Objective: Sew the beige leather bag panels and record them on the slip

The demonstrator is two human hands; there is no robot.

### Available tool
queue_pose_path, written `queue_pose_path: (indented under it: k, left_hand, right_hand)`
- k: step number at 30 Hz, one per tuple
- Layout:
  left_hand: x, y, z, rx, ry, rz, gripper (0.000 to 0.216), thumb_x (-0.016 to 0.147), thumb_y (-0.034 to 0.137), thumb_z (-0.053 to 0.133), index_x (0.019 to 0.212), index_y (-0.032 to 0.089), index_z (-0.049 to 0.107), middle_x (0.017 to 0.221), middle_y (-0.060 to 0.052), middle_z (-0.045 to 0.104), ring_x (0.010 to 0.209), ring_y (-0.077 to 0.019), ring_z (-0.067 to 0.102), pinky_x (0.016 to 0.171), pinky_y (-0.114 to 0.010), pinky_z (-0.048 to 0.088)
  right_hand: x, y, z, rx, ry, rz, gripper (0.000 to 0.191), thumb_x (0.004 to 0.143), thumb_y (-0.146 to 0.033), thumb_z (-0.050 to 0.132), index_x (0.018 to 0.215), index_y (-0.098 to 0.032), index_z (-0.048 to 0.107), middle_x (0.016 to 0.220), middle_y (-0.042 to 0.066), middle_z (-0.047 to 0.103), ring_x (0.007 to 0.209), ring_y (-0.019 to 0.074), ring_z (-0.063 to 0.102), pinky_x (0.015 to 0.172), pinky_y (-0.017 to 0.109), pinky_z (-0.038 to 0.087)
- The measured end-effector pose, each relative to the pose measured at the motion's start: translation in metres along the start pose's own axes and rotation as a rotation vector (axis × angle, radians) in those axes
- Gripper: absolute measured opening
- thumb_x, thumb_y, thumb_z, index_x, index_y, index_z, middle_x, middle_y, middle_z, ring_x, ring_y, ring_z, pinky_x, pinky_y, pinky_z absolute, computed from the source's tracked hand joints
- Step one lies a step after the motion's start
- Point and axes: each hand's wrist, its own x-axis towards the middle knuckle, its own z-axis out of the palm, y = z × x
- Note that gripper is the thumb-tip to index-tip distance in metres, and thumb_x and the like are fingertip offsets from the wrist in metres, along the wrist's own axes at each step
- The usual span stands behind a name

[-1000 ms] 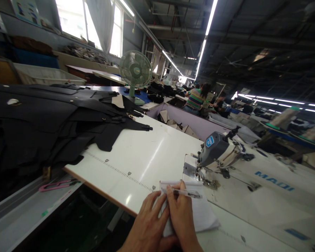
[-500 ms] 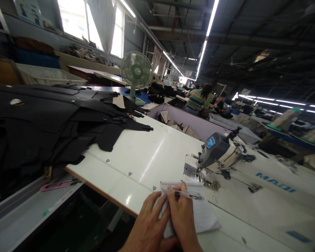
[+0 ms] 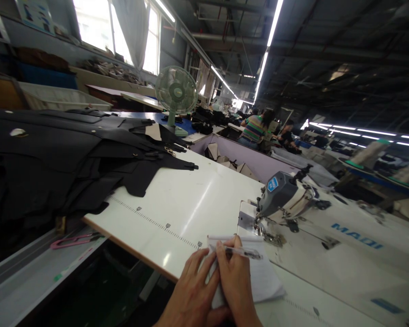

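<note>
A white notepad (image 3: 264, 277) lies at the near edge of the white sewing table (image 3: 191, 204). My right hand (image 3: 236, 284) rests on it, closed around a clear pen (image 3: 240, 251) that points right. Beside it, my left hand (image 3: 194, 290) lies flat with fingers stretched out, pressing the pad's left side. Just beyond the pad stands the sewing machine (image 3: 288, 200), its presser foot close to the pad's far edge.
A heap of black fabric pieces (image 3: 61, 159) covers the table's left part. Pink thread snips (image 3: 73, 240) lie on the grey ledge below. A green fan (image 3: 176, 93) stands behind. A person in a striped shirt (image 3: 255, 129) works farther back.
</note>
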Motion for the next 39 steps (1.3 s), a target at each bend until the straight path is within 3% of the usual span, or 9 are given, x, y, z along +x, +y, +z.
queue_pose_path:
  k: [27,39]
  left_hand:
    - [-0.001,0.001,0.003,0.001,0.023,-0.006,0.079,0.068,0.042,0.078,0.135,0.016,0.046,0.137,-0.016,0.044,0.126,-0.0366,0.035,0.102,-0.052,0.041]
    - [-0.003,-0.005,0.007,0.013,0.029,0.035,0.079,0.076,0.054,0.068,0.139,0.015,0.04,0.132,-0.016,0.048,0.124,-0.0355,0.037,0.099,-0.052,0.042]
  right_hand:
    - [0.0,0.0,0.0,-0.026,0.017,-0.03,0.027,0.092,-0.046,0.045,0.078,-0.023,0.043,0.064,0.0,0.059,0.059,0.0193,0.059,0.058,0.029,0.043]
    - [-0.001,0.012,-0.001,-0.016,0.104,-0.051,0.028,0.093,-0.047,0.044,0.08,-0.023,0.041,0.065,-0.001,0.056,0.061,0.0184,0.056,0.061,0.029,0.044]
